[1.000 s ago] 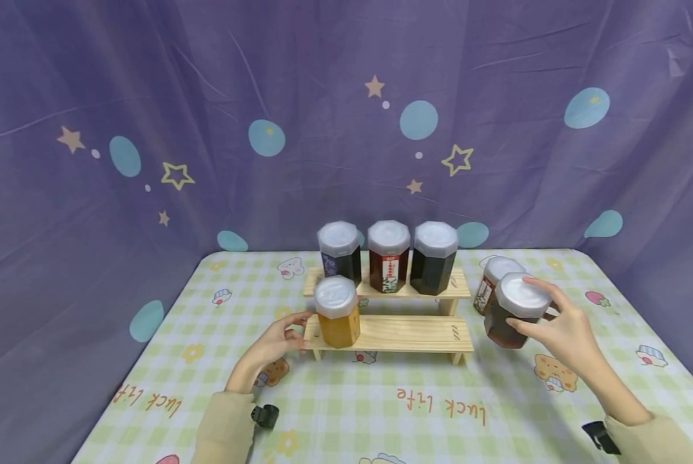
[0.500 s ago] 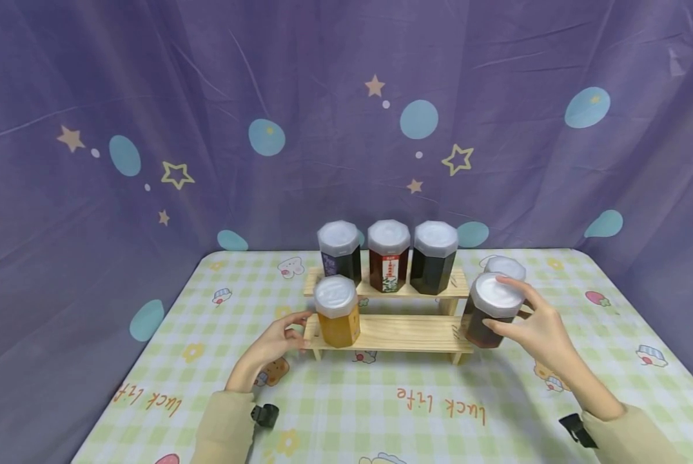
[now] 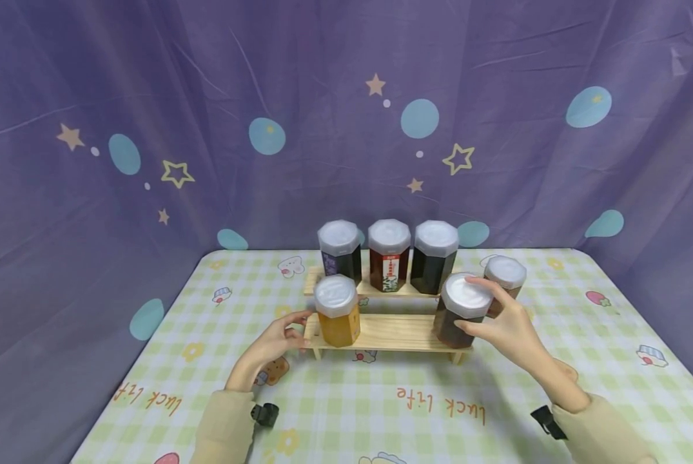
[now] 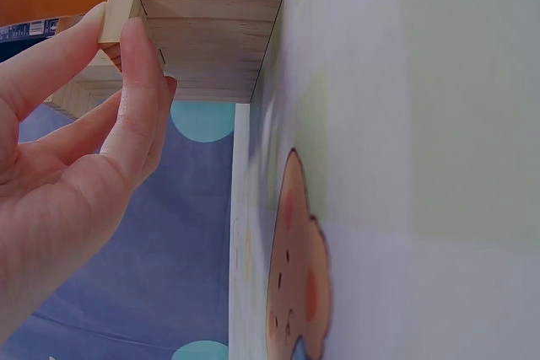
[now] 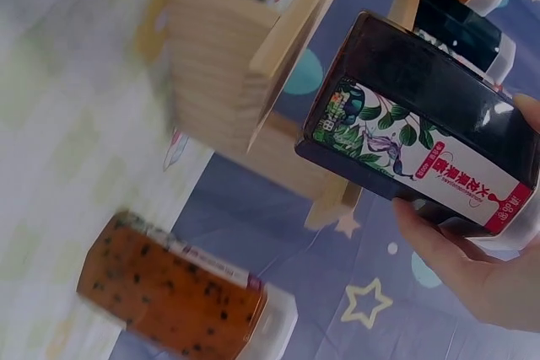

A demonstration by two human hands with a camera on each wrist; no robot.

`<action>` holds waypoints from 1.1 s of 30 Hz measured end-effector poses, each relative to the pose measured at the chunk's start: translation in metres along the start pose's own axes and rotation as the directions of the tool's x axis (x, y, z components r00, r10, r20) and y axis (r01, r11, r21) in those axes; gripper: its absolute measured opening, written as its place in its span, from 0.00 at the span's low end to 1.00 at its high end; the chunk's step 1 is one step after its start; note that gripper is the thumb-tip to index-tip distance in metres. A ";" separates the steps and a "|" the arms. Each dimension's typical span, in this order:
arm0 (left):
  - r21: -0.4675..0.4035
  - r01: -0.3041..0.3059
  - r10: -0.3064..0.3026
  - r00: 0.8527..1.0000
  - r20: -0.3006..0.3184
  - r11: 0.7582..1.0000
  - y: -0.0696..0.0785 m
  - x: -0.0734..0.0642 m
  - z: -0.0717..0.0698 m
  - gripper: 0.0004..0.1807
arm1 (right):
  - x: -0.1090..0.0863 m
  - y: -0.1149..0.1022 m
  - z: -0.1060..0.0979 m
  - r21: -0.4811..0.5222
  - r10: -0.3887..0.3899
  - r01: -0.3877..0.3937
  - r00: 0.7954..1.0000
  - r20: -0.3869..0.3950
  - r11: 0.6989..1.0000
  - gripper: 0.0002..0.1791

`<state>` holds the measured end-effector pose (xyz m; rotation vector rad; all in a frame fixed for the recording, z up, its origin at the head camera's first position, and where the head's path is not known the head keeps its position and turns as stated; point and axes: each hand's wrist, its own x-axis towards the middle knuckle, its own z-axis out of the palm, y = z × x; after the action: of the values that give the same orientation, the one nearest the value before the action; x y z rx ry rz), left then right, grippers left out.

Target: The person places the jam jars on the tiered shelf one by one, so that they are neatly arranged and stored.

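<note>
My right hand [image 3: 511,325] grips a dark jar [image 3: 452,327] with a white lid, thumb and fingers around its upper part. The jar is over the right end of the lower tier; whether it touches the board I cannot tell. In the right wrist view its label [image 5: 413,149] shows leaves and a pink panel. My left hand [image 3: 278,338] pinches the left end of the two-tier wooden shelf [image 3: 395,330] between thumb and fingers, clearest in the left wrist view at the board's edge [image 4: 126,2]. An amber jar [image 3: 338,327] stands on the lower tier's left.
On the upper tier stand a dark jar with a purple label [image 3: 349,263], a reddish jar [image 3: 375,270] and a black jar [image 3: 430,274]. Right of the shelf, on the checked tablecloth [image 3: 334,412], sits a brown speckled jar [image 5: 169,288]. A purple curtain [image 3: 323,161] hangs behind.
My right hand has carried the dark jar leftward, from beside the shelf to over the lower tier's right end. My left hand has stayed at the shelf's left end.
</note>
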<state>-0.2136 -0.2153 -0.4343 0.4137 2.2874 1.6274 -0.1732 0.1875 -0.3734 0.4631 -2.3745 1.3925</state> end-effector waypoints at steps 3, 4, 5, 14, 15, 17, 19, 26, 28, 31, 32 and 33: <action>-0.001 0.001 -0.001 1.000 0.000 1.000 0.000 0.000 0.000 0.32 | 0.002 -0.004 0.006 0.005 -0.016 0.016 1.000 0.001 1.000 0.37; -0.001 0.001 -0.001 1.000 0.000 1.000 0.001 0.000 0.000 0.33 | 0.002 -0.005 0.009 0.007 -0.019 0.019 1.000 0.003 1.000 0.37; -0.001 0.001 -0.001 1.000 0.001 1.000 0.001 0.000 0.000 0.33 | 0.003 -0.006 0.011 0.005 -0.021 0.021 1.000 0.003 1.000 0.37; 0.000 -0.006 0.006 1.000 0.006 1.000 0.000 -0.001 0.000 0.32 | 0.006 -0.013 0.027 0.049 0.009 -0.011 0.999 0.033 0.999 0.38; 0.000 -0.007 0.007 1.000 0.006 1.000 0.000 -0.001 0.000 0.32 | 0.007 -0.013 0.029 0.060 0.012 -0.015 0.999 0.039 0.998 0.38; -0.001 -0.008 0.008 1.000 0.006 1.000 0.000 -0.001 0.000 0.32 | 0.008 -0.014 0.032 0.066 0.014 -0.017 0.999 0.048 0.998 0.38; -0.001 -0.008 0.008 1.000 0.006 1.000 0.000 -0.001 0.000 0.32 | 0.009 -0.014 0.035 0.080 0.020 -0.025 0.998 0.056 0.997 0.37; 0.001 -0.002 0.002 1.000 0.008 1.000 0.000 -0.001 0.000 0.33 | 0.013 -0.017 0.046 0.108 0.038 -0.047 0.996 0.086 0.993 0.37; 0.003 0.002 -0.002 1.000 0.008 1.000 0.001 -0.001 0.000 0.33 | 0.014 -0.018 0.049 0.116 0.046 -0.057 0.995 0.094 0.992 0.37; 0.004 0.006 -0.006 1.000 0.004 1.000 0.001 -0.001 0.000 0.33 | 0.015 -0.019 0.054 0.110 0.049 -0.060 0.994 0.098 0.992 0.37; 0.004 0.006 -0.006 1.000 0.004 1.000 0.001 -0.001 0.000 0.33 | 0.016 -0.019 0.056 0.107 0.054 -0.065 0.994 0.098 0.992 0.37; 0.002 0.006 -0.006 1.000 0.003 1.000 0.001 -0.001 0.000 0.33 | 0.016 -0.025 0.056 0.101 0.057 -0.066 0.994 0.096 0.993 0.37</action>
<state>-0.2132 -0.2154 -0.4331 0.4092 2.2858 1.6206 -0.1835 0.1250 -0.3728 0.4966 -2.4172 1.5597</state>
